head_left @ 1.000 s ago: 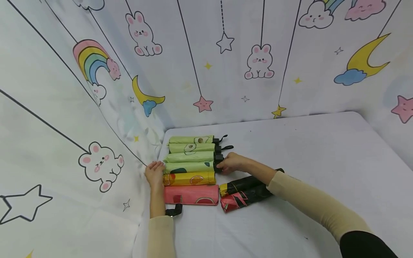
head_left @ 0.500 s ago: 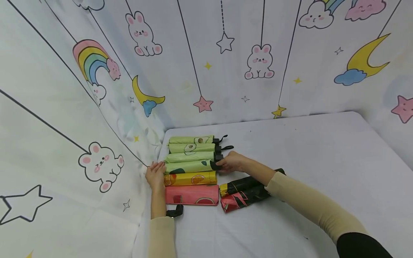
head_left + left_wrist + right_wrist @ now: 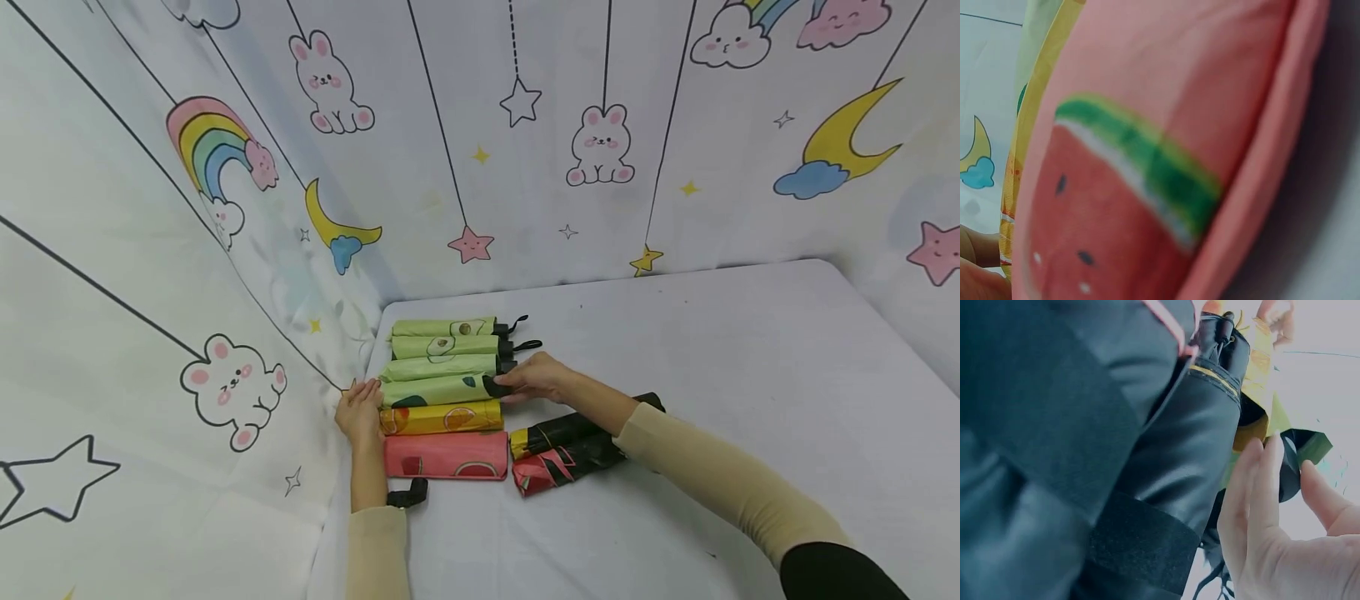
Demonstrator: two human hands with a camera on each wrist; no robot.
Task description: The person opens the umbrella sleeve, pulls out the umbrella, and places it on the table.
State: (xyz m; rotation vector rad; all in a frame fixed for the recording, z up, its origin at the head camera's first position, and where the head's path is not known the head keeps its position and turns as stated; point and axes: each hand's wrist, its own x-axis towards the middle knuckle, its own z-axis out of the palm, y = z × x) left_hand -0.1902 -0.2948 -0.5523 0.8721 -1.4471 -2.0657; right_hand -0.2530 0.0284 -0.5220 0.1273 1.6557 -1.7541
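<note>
A row of folded umbrellas and sleeves lies on the white-covered table. My right hand (image 3: 532, 379) pinches the dark right end of a green umbrella (image 3: 435, 390); in the right wrist view, thumb and fingers stand on either side of its black handle end (image 3: 1289, 472). At the row's left side is my left hand (image 3: 360, 410), its fingertips right at the same umbrella's left end. Beside it lies a yellow sleeve with orange slices (image 3: 441, 417), its right mouth gaping in the right wrist view. Nearer me is a pink watermelon sleeve (image 3: 446, 455), which fills the left wrist view.
Several more green avocado umbrellas (image 3: 446, 346) lie farther back, some with black wrist loops. Right of the row, under my right forearm, are a black-and-yellow umbrella (image 3: 558, 432) and a black-and-pink one (image 3: 566, 467). A patterned white curtain (image 3: 540, 200) stands behind.
The green umbrella has turned slightly, its leaf prints shifting a little to the left, and less black shows at its right end. My right hand has edged left with it.
</note>
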